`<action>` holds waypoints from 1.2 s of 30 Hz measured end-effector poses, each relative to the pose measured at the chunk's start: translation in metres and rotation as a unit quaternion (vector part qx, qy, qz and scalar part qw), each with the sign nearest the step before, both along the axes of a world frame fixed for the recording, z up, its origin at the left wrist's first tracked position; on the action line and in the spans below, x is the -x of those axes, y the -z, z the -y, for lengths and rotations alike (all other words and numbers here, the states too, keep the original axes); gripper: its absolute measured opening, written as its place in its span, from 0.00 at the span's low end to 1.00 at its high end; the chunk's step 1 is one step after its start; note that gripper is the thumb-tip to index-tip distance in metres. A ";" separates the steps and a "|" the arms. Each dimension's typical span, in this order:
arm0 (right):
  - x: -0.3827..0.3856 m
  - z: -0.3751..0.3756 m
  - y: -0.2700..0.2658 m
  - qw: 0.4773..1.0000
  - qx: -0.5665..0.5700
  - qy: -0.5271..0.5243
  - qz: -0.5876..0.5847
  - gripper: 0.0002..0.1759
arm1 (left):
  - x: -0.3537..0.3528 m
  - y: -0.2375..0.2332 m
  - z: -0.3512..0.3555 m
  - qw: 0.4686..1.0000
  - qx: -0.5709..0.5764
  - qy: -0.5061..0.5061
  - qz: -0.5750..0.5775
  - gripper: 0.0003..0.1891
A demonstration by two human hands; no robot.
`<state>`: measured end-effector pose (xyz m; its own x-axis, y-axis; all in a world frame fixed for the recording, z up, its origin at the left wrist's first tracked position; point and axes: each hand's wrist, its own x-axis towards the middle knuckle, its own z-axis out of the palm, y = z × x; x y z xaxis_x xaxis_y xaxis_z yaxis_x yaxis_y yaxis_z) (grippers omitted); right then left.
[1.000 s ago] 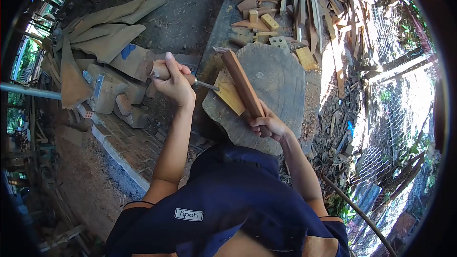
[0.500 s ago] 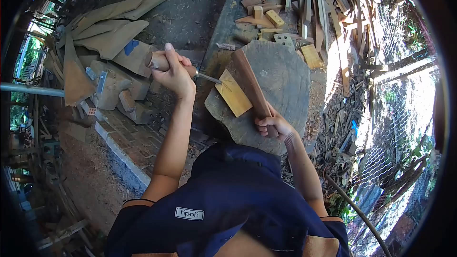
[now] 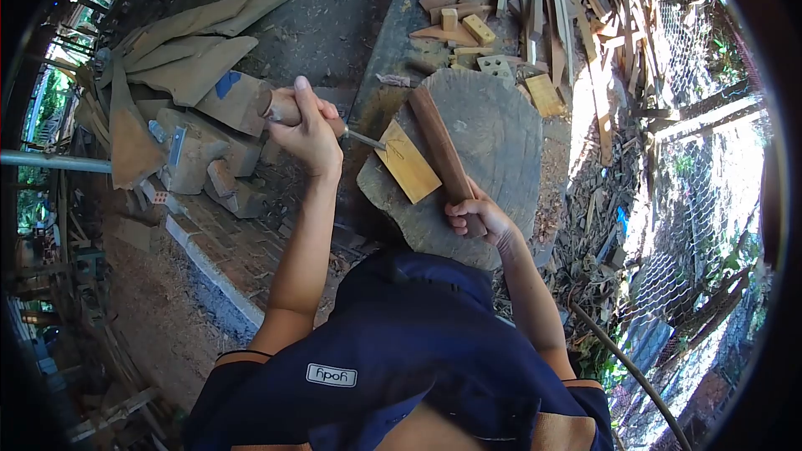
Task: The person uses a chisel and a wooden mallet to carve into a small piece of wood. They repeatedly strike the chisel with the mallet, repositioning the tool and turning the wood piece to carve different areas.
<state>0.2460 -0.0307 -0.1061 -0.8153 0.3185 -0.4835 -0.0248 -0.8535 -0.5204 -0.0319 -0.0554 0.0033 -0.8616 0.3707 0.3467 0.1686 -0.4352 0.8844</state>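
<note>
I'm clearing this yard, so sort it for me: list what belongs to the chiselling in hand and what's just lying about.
In use: chisel in the left hand; wooden club in the right hand; yellow board at the chisel tip; stump block bearing the board.
Lying about: offcuts beyond the stump block; wood slabs at left; metal pipe; wire fence.

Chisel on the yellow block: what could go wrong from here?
1. The yellow block lies on the stump with no visible clamp and neither hand on it; a blow could send it sliding.
2. The chisel tip meets only the block's edge, so it may skid off.
3. The left hand wraps the chisel handle; a stray swing of the wooden club in the right hand could hit its fingers.
</note>
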 end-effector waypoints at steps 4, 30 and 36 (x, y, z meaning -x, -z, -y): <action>0.003 0.003 -0.003 1.000 -0.021 0.004 0.016 0.45 | -0.002 -0.001 0.000 1.000 0.003 -0.019 -0.004 0.13; 0.090 -0.018 -0.251 0.421 -0.894 0.086 0.130 0.47 | -0.028 0.027 -0.006 0.955 0.065 -0.089 -0.275 0.20; 0.079 -0.017 -0.256 0.427 -0.890 0.074 0.142 0.48 | -0.035 0.023 -0.006 0.984 0.058 -0.034 -0.167 0.23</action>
